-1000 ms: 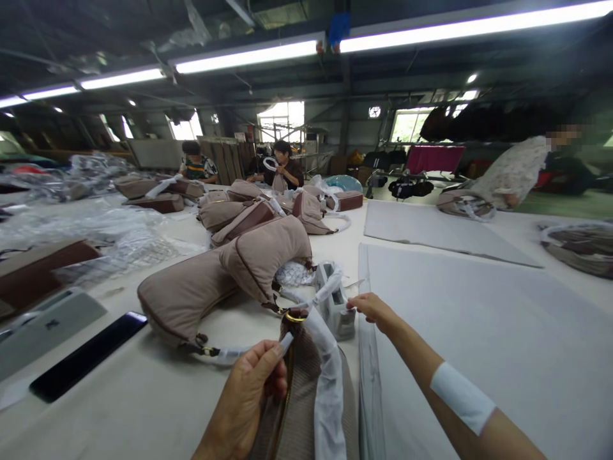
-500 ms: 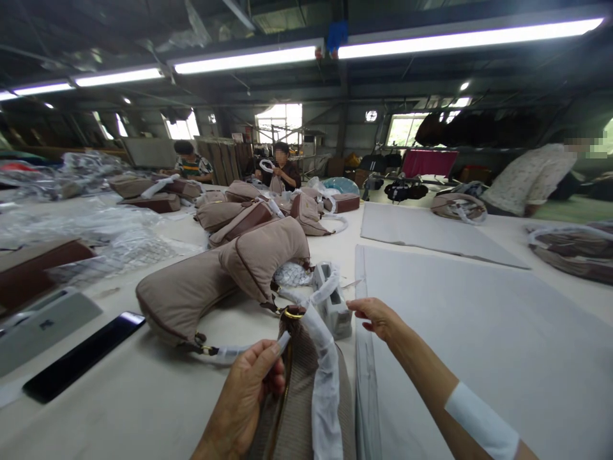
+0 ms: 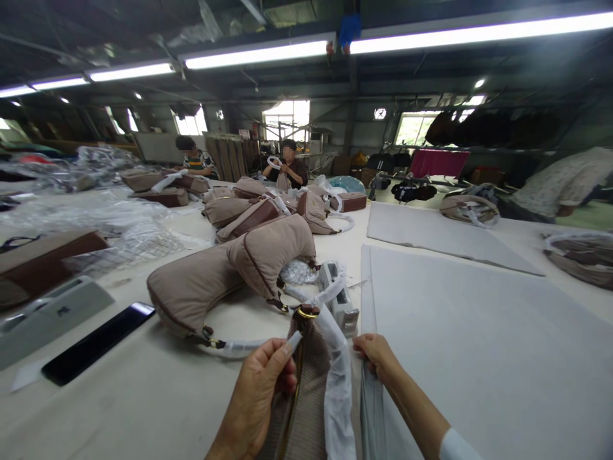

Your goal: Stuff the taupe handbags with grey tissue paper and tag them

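Note:
A taupe handbag (image 3: 313, 370) with a brass zipper stands close in front of me. Its strap (image 3: 338, 383) is wrapped in thin white sheeting. At the zipper's far end, my left hand (image 3: 261, 390) pinches a small white strip (image 3: 294, 342) between thumb and forefinger. My right hand (image 3: 376, 354) is just right of the bag, by the near end of a grey tape dispenser (image 3: 345, 310). Its fingers are drawn together, and whatever they may hold is too small to make out. Two more taupe handbags (image 3: 191, 287) lie beyond my left hand.
A black phone (image 3: 98, 345) and a second grey dispenser (image 3: 62, 313) are at left. Stacked white sheets (image 3: 479, 332) cover the right side. Clear plastic bags (image 3: 129, 236) and more handbags (image 3: 239, 211) lie farther back. Co-workers (image 3: 288, 166) sit across the table.
My right hand has come down and nearer from beside the tape dispenser, its fingers now more closed. My left hand keeps its pinch on the white strip. The view has shifted slightly.

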`<state>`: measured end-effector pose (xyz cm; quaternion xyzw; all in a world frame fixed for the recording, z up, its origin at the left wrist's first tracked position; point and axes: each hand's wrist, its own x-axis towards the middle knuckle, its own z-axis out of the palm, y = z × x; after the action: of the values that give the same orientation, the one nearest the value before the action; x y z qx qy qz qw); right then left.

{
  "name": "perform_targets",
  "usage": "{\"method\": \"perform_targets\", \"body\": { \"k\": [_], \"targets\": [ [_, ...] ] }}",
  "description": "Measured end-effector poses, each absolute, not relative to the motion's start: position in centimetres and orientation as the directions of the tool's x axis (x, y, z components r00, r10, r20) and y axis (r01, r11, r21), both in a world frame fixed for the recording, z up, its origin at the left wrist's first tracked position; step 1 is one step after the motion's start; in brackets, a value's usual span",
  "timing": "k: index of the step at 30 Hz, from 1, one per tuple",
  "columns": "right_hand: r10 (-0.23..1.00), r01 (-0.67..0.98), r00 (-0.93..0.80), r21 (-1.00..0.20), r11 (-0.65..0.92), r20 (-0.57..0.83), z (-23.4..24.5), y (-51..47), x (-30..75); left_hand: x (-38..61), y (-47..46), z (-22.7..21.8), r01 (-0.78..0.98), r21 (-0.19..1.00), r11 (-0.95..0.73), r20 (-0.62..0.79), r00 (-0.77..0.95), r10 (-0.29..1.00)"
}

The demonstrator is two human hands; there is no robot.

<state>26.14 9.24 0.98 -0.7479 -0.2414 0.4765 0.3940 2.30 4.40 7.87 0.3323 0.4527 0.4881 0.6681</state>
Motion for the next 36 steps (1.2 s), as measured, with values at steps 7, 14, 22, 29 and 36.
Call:
{"method": "perform_targets", "body": {
  "k": [7,14,22,29,36],
  "targets": [
    [0.971,0.001,0.149,-0.982,-0.19,-0.188,12.7,3.5,25.3,3.6,3.6,7.9,-0.291,0.926,0.24,-0.22,0.098,0.97],
    [0.919,0.187,-0.252,-0.947,-0.261,-0.303,15.9,1.9,18.1,3.8,2.7,8.6,-0.156,0.981,0.111,-0.093,0.12,0.988],
    [0.926,0.264,-0.236,-0.936,-0.232,-0.296,14.2,3.6,17.0,3.2,2.7,8.1,-0.085,0.996,0.042,-0.033,0.101,0.994],
    [0.93,0.367,-0.084,-0.879,-0.304,-0.357,12.9,5.3,16.3,3.0,2.5,8.1,-0.021,1.0,-0.006,0.008,0.069,0.998],
    [0.928,0.384,-0.016,-0.859,-0.338,-0.372,12.2,5.7,16.0,2.9,2.5,7.9,0.015,0.999,-0.037,0.036,0.01,0.999]
  ]
}}
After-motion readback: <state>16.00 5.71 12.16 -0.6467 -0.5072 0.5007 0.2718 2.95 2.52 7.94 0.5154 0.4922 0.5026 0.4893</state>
